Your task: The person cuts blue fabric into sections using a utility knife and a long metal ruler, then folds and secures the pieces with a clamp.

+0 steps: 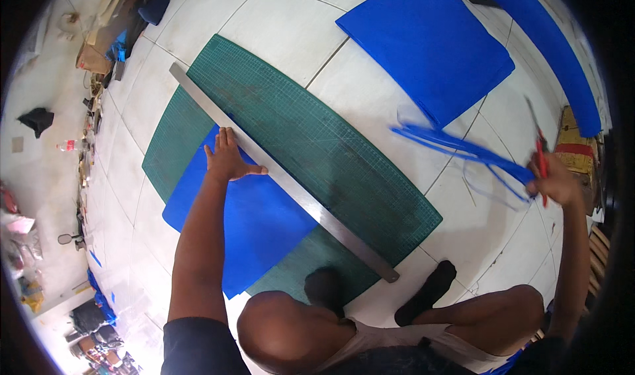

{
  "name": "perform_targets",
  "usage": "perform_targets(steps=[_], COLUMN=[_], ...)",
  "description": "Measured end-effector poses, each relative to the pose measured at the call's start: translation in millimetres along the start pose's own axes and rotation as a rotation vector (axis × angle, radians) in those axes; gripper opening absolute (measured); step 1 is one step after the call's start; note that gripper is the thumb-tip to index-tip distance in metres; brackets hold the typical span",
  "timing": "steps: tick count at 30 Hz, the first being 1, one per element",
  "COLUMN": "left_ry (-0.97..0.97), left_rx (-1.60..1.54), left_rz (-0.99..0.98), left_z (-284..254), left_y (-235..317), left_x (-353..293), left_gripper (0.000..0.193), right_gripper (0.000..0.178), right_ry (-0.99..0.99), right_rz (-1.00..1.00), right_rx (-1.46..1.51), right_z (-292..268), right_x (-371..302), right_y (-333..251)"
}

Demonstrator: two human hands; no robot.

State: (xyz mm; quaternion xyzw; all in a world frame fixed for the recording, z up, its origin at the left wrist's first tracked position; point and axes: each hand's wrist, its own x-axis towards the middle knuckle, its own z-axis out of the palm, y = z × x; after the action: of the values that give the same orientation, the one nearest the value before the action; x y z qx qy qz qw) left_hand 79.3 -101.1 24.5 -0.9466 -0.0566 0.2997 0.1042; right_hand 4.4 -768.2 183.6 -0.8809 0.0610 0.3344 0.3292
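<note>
A long metal ruler lies slantwise across a green cutting mat on the floor. A blue sheet lies on the mat, one edge running along the ruler. My left hand presses down there with spread fingers, fingertips and thumb against the ruler. Out to the right, my right hand is closed around a red-handled cutting tool with a thin dark blade pointing upward. From the same hand trail several narrow blue strips, blurred by motion. Whether the tool is a knife or scissors is hard to make out.
A stack of blue sheets rests on the white tiled floor beyond the mat. A long blue roll or band curves along the far right, near a yellow box. Assorted clutter lines the left wall, including a bottle.
</note>
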Motion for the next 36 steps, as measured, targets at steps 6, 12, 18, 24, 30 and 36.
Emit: perform_targets(steps=[6,12,18,24,30,36], left_ry=[0.108,0.224,0.694,0.878,0.589,0.856], left_rx=[-0.177,-0.209,-0.708,-0.757,-1.043,-0.867], left_rz=[0.069,-0.042,-0.07,-0.635,-0.805,-0.498], left_z=[18,22,91,178,241,184], left_y=[8,-9,-11,-112,-191,-189], left_x=[3,-39,-79,-173,-204,-145], left_gripper=[0.145,0.118,0.077,0.065,0.075,0.064], right_gripper=[0.063,0.055,0.035,0.056,0.04,0.033], right_ry=[0.527,0.734,0.202,0.237,0.247,0.405], right_rz=[0.753,-0.064,-0.299,-0.347,-0.192,-0.281], right_rx=[-0.473,-0.445,-0.225,-0.199,0.131,-0.176], right_z=[-78,12,195,397,426,300], right_x=[-241,-126,14,32,41,91], right_y=[316,173,-40,-128,-113,-66])
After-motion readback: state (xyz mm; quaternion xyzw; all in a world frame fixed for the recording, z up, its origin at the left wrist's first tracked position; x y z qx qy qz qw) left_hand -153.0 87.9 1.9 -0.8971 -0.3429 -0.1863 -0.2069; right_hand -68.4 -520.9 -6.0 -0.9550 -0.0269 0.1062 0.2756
